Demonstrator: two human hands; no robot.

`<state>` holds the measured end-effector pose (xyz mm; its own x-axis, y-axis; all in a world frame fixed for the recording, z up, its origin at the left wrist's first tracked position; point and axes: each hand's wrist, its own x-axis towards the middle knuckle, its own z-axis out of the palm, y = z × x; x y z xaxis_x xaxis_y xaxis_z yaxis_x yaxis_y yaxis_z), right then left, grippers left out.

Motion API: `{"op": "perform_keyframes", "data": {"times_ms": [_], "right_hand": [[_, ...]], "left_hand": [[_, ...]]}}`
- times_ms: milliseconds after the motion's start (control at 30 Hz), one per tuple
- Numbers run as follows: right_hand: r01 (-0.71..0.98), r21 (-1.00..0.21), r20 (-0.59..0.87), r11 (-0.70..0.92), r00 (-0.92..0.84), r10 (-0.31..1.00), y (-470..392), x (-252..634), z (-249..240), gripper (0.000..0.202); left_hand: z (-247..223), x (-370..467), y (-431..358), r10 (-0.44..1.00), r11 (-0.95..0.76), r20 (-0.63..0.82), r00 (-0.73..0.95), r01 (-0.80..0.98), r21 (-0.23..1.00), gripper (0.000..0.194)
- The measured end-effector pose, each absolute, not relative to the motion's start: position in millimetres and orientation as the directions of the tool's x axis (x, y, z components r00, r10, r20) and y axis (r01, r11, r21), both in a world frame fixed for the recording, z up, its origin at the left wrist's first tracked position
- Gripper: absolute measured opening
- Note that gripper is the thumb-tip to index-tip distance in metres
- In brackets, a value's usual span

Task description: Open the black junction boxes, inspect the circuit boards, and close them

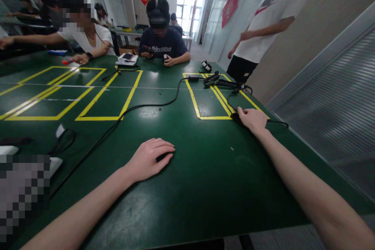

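Note:
My left hand (152, 159) lies on the green table (187, 199), fingers stretched out and slightly curved, with nothing in it. Farther off to the right, my right hand (252, 119) is closed on a small flat black object (238, 118), whose kind I cannot make out because the fingers partly cover it. One black cable (278, 122) runs out on the right side of this hand. Just beyond it lies a bundle of black gear (224, 83) with cords, across the yellow tape lines (215, 118).
A long black cable (140, 106) crosses the table. Devices and a pixelated area (23, 199) are at the left. A small black-and-white item (206, 66) lies at the far edge. A person (164, 39) sits opposite, another (82, 35) sits left, and one (263, 27) stands right.

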<state>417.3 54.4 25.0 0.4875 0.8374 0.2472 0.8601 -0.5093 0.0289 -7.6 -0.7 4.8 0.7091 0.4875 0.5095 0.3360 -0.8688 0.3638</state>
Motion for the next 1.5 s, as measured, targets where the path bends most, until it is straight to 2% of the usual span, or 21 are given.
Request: {"op": "perform_keyframes", "data": {"times_ms": [167, 300, 467, 633, 767, 867, 1033, 1133, 1233, 1300, 1500], "right_hand": [[0.934, 0.013, 0.194, -0.356, 0.347, 0.918, 51, 344, 22, 0.054], [1.0, -0.026, 0.184, 0.01, -0.005, 0.983, 35, 265, 20, 0.053], [0.916, -0.198, 0.143, 0.349, -0.325, 0.935, 8, 174, 19, 0.035], [0.835, -0.437, 0.169, 0.335, -0.29, 0.942, 4, 140, 19, 0.038], [0.682, -0.631, 0.234, 0.369, -0.286, 0.929, 8, 152, 16, 0.036], [0.552, -0.715, 0.288, 0.428, -0.326, 0.901, 5, 166, 17, 0.026], [0.469, -0.703, 0.381, 0.534, -0.385, 0.841, -6, 201, 27, 0.013], [0.581, -0.613, 0.374, 0.536, -0.385, 0.844, -10, 231, 32, 0.012], [0.675, -0.495, 0.278, 0.547, -0.473, 0.836, -11, 256, 27, 0.008], [0.662, -0.496, 0.255, 0.562, -0.508, 0.823, -11, 264, 20, 0.01], [0.603, -0.574, 0.374, 0.554, -0.408, 0.833, -26, 257, 15, 0.02]], "left_hand": [[3, -7, -1, 0.494, -0.866, 0.516, 0.7, 0.343, 0.364, 0.019], [4, -7, 0, 0.511, -0.859, 0.549, 0.662, 0.367, 0.356, 0.025], [14, -12, 2, 0.554, -0.832, 0.579, 0.598, 0.404, 0.379, 0.037], [22, -25, 10, 0.6, -0.797, 0.543, 0.587, 0.383, 0.467, 0.041], [19, -31, 13, 0.681, -0.688, 0.327, 0.656, 0.419, 0.592, 0.065], [19, -31, 11, 0.717, -0.599, 0.183, 0.672, 0.46, 0.655, 0.081], [28, -31, 8, 0.705, -0.569, 0.107, 0.701, 0.47, 0.675, 0.09], [33, -31, 7, 0.673, -0.602, 0.089, 0.734, 0.474, 0.642, 0.085], [38, -33, 8, 0.651, -0.62, 0.064, 0.756, 0.481, 0.621, 0.079], [41, -36, 8, 0.647, -0.612, 0.041, 0.762, 0.486, 0.625, 0.078], [44, -43, 13, 0.605, -0.609, -0.012, 0.796, 0.473, 0.637, 0.085]]}}
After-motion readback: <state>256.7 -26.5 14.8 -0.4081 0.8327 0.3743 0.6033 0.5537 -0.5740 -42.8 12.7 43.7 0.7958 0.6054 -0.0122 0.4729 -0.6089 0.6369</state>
